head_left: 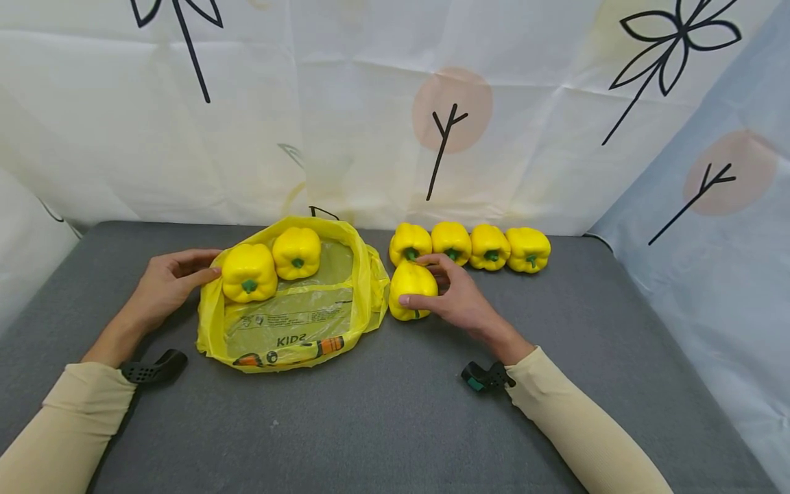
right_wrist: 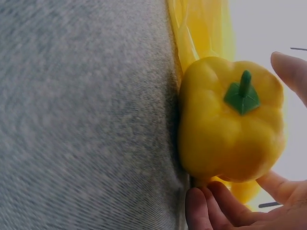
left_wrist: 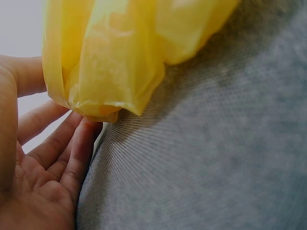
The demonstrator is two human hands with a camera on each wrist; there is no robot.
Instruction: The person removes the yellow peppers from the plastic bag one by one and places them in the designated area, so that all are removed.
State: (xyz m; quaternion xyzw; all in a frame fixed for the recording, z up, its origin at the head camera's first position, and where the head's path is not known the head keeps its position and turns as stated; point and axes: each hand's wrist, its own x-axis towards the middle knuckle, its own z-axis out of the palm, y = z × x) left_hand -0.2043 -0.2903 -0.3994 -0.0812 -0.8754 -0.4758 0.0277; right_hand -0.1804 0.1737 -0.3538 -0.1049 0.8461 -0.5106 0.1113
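Note:
A yellow plastic bag [head_left: 286, 312] lies on the grey table with its mouth spread wide. Two yellow bell peppers, a left one [head_left: 249, 273] and a right one [head_left: 297, 253], rest at its far left part. My left hand [head_left: 169, 281] holds the bag's left edge between thumb and fingers; folds of the bag [left_wrist: 115, 57] hide some fingertips in the left wrist view. Just right of the bag, my right hand [head_left: 453, 291] grips another yellow bell pepper [head_left: 410, 285], thumb on the near side, fingers on the far side. Its green stem [right_wrist: 243, 93] shows in the right wrist view.
Several yellow bell peppers [head_left: 489, 247] stand in a row near the table's back edge, behind my right hand. A white patterned cloth [head_left: 364, 137] hangs behind the grey table [head_left: 345, 425], and another sheet [head_left: 728, 288] hangs along the right side.

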